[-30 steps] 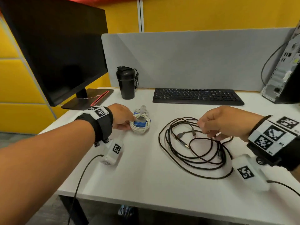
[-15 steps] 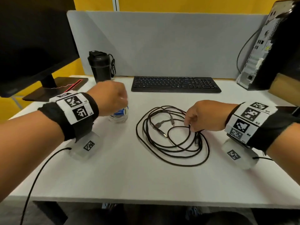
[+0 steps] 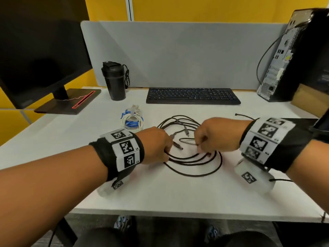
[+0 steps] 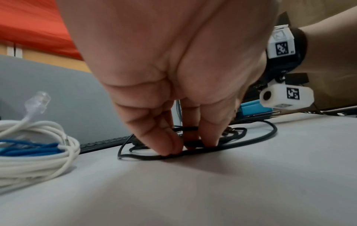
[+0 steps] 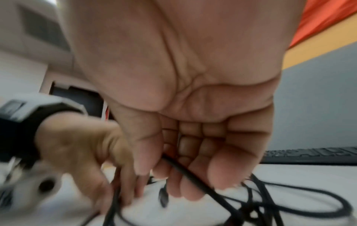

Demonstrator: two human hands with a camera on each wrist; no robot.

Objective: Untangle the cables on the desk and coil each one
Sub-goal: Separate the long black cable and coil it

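Note:
A loose tangle of black cables (image 3: 193, 172) lies mid-desk, with bare plug ends (image 3: 178, 145) showing between my hands. My left hand (image 3: 167, 152) comes down on the tangle's left side. In the left wrist view its fingertips (image 4: 170, 150) pinch a black strand (image 4: 257, 137) against the desk. My right hand (image 3: 199, 147) is on the tangle's right side. The right wrist view shows a black strand (image 5: 195, 178) running between its curled thumb and fingers (image 5: 190, 192). A finished coil of white and blue cables (image 3: 132, 120) sits apart, behind the left hand.
At the back of the white desk (image 3: 178, 196) stand a black keyboard (image 3: 193, 96), a black tumbler (image 3: 114, 81), a monitor (image 3: 41, 56) on the left and a PC tower (image 3: 293, 59) on the right. A grey divider panel (image 3: 178, 54) closes off the rear.
My left hand has let go of the white and blue coil and moved right onto the black tangle. My right hand has stayed on the tangle.

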